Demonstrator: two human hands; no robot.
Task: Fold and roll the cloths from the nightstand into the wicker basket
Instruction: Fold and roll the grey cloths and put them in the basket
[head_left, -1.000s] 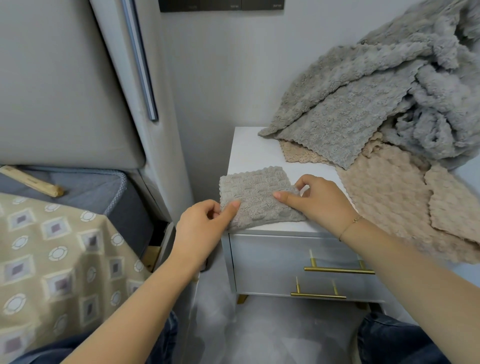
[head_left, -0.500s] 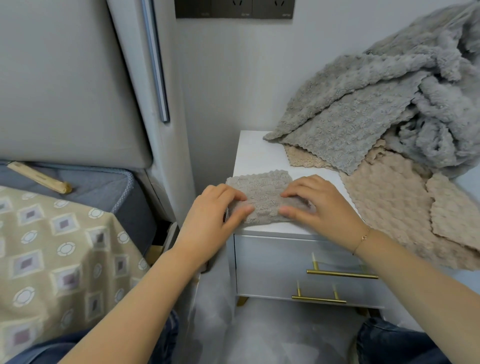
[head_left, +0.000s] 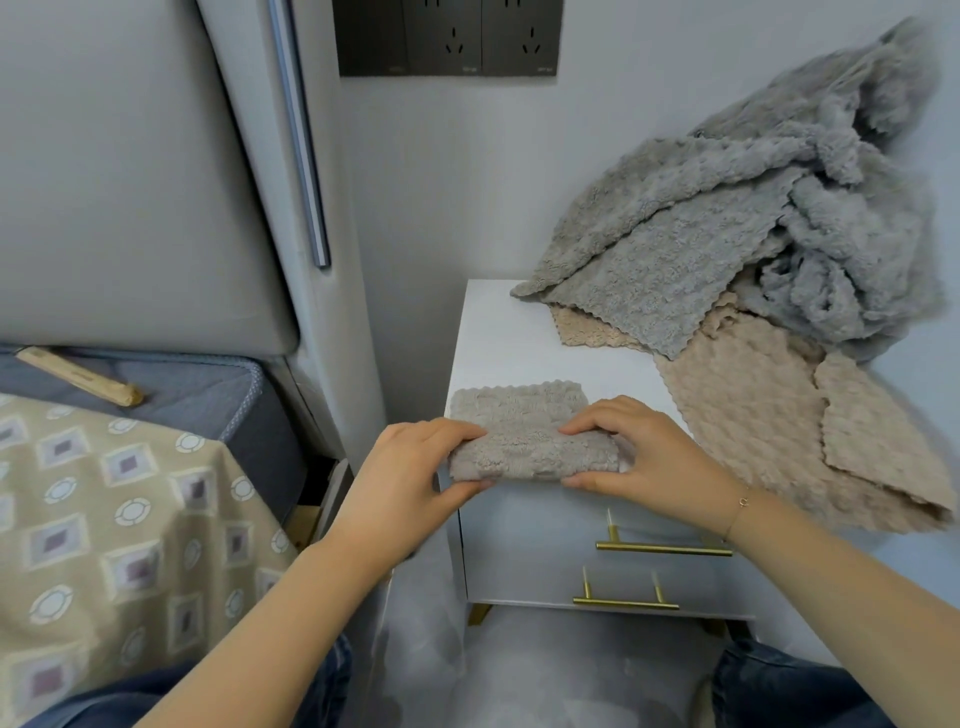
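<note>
- Small grey fluffy folded cloth (head_left: 524, 431) sits at the white nightstand's (head_left: 498, 332) front edge; since a second ago its near edge has curled up.
- We clamp left hand (head_left: 405, 467) and right hand (head_left: 644, 457) fingers round that roll, so rolling has begun.

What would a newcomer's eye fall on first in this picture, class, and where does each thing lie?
First, the two hands at the centre: the left hand and right hand grip the ends of a small grey cloth being rolled at the front edge of the white nightstand. Next, the heap of grey cloths piled against the wall at upper right, over beige cloths spilling off the nightstand.
</note>
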